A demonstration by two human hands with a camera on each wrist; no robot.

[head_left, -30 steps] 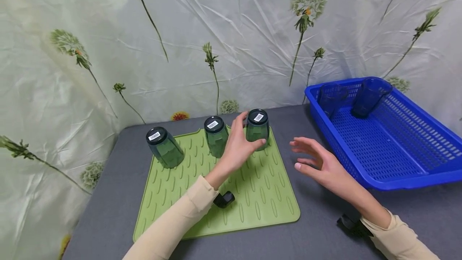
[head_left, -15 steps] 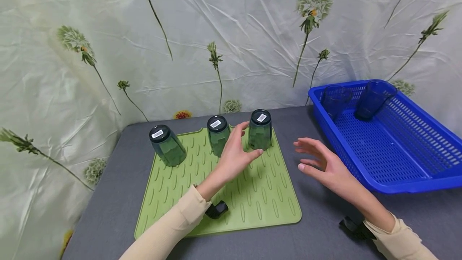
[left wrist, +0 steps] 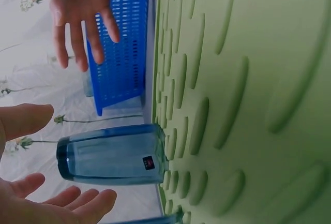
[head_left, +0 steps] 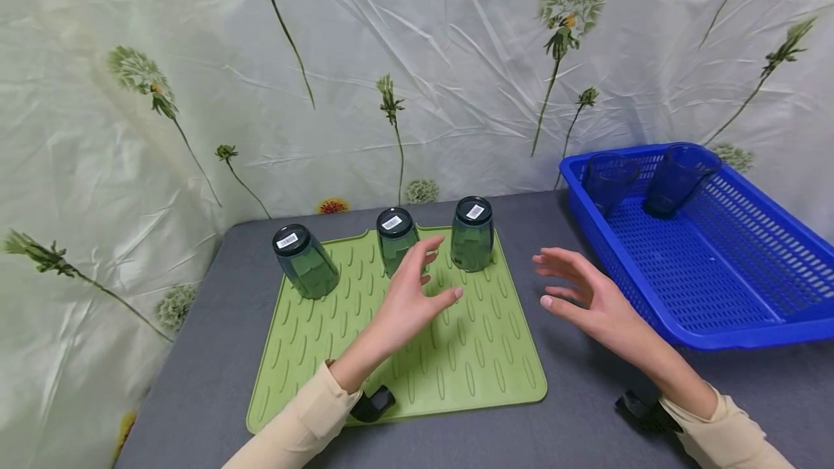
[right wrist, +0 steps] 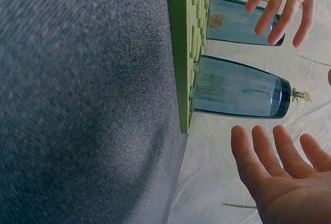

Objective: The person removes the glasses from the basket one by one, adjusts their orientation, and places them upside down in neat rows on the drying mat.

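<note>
Three green-tinted drinking glasses stand upside down along the back of a green drying mat (head_left: 456, 375): a left glass (head_left: 308, 266), a middle glass (head_left: 394, 237) and a right glass (head_left: 472, 237). My left hand (head_left: 413, 299) is over the mat, fingers and thumb spread, with nothing in it. Its fingers overlap the lower part of the middle glass in the head view. In the left wrist view the right glass (left wrist: 111, 154) stands beyond the parted thumb and fingers. My right hand (head_left: 589, 299) hovers between mat and basket, loosely bent and holding nothing.
A blue plastic basket (head_left: 658, 331) stands at the right of the grey table (head_left: 195, 353). Inside, at its back end, two glasses lean, one glass (head_left: 609, 183) beside another glass (head_left: 677, 179). A flower-printed curtain (head_left: 482, 93) hangs behind the table.
My left hand has drawn back from the right glass toward me and to the left, its thumb and fingers coming off it. The right glass stays on the mat; my right hand hardly moves.
</note>
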